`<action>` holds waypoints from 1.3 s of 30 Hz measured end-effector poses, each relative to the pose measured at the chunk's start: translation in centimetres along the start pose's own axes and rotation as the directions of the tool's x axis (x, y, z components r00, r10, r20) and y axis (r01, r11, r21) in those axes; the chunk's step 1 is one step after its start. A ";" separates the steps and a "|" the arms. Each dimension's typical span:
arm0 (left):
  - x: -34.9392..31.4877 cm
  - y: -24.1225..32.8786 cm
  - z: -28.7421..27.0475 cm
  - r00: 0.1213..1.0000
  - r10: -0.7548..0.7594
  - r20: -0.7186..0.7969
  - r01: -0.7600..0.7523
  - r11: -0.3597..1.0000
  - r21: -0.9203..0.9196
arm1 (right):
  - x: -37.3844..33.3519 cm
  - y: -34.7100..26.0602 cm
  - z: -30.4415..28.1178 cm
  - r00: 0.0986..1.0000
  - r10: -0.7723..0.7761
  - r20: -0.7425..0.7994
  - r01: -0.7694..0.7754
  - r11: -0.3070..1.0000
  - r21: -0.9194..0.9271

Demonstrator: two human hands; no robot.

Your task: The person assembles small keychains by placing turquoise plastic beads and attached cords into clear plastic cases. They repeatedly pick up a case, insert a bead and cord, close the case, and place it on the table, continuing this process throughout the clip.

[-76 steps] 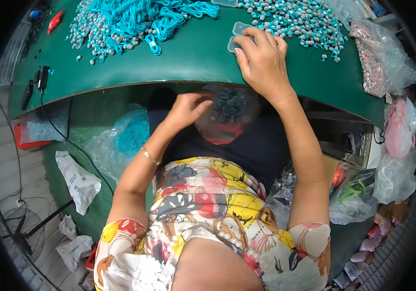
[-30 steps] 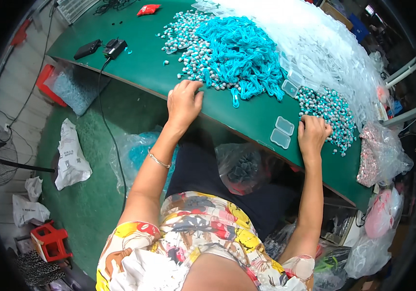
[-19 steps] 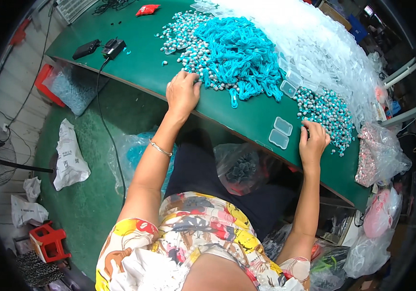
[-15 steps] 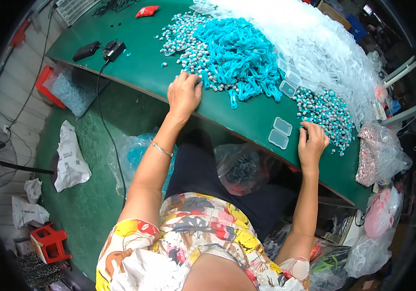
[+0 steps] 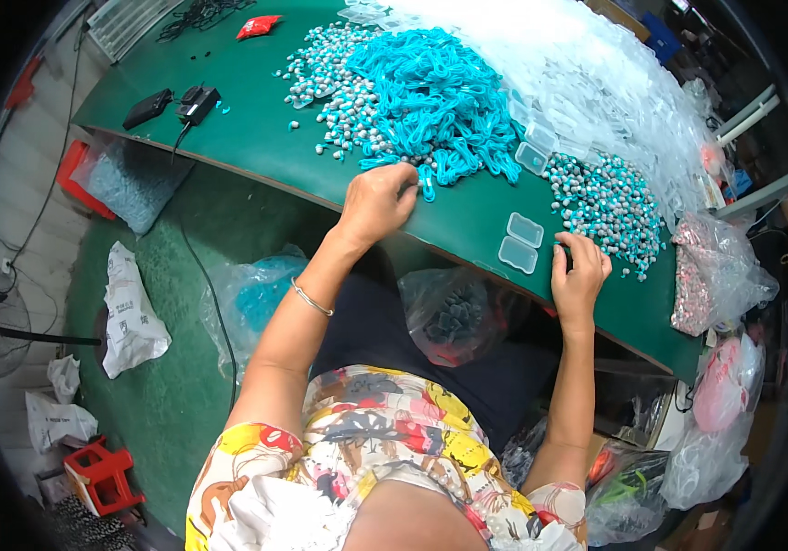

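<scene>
At the table's near edge, my left hand (image 5: 378, 200) is closed in a pinch. Whatever its fingertips hold is hidden. Just beyond them a loose teal cord loop (image 5: 427, 182) sticks out from a big pile of teal cord loops (image 5: 449, 96). Small grey-and-teal bead-like pieces (image 5: 343, 119) spread along that pile's left side. My right hand (image 5: 581, 273) rests at the table, fingers loosely bent and thumb apart, apparently holding nothing. An opened clear plastic case (image 5: 519, 243) lies to its left, and another heap of grey-and-teal pieces (image 5: 609, 207) lies just beyond it.
A large heap of clear plastic cases (image 5: 586, 83) covers the table's far right. Bags of pink pieces (image 5: 698, 275) hang over the right end. Black adapters (image 5: 196, 106) and a red packet (image 5: 258, 27) sit at left. A cable (image 5: 213, 292) runs down beside my left arm.
My left hand has moved right along the table edge, from beside the small pieces to the loose cord loop. My right hand has stayed beside the clear case. The view has shifted slightly.
</scene>
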State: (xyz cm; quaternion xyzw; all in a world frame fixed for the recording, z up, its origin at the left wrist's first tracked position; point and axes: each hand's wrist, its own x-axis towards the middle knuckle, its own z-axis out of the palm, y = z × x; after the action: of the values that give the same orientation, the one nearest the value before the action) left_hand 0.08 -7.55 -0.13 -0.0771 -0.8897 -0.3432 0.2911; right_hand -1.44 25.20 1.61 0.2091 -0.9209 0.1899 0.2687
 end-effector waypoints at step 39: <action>-0.4 8.7 6.4 0.898 0.277 0.342 -0.208 0.952 -0.223 | 0.6 -1.7 -0.5 0.966 0.031 0.257 -0.086 0.975 0.205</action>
State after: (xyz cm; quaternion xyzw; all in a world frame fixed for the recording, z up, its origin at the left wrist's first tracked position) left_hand 0.32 3.22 0.75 -0.2769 -0.8769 -0.3628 0.1509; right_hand -0.81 23.84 2.77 0.2320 -0.9274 0.2680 0.1196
